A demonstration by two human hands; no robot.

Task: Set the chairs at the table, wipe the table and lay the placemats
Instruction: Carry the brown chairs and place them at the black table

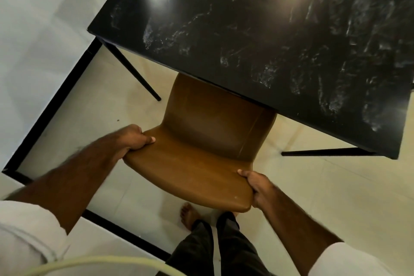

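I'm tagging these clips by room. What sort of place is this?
Probably a home dining area: a black marble-look table, a brown padded chair with its seat partly under it, and pale floor tiles.

Head camera looks steeply down, apparently tilted, close over the chair (201, 163).

The chair (201, 141) is tan-brown and leather-like, with a curved one-piece shell. It sits in the centre of the frame, its seat partly under the table's near edge and its backrest toward the bottom. The left hand (134, 139) and the right hand (257, 188) grip the backrest's two ends. The table (268, 29) fills the upper right. Its glossy black top is white-veined and its thin black legs slant.
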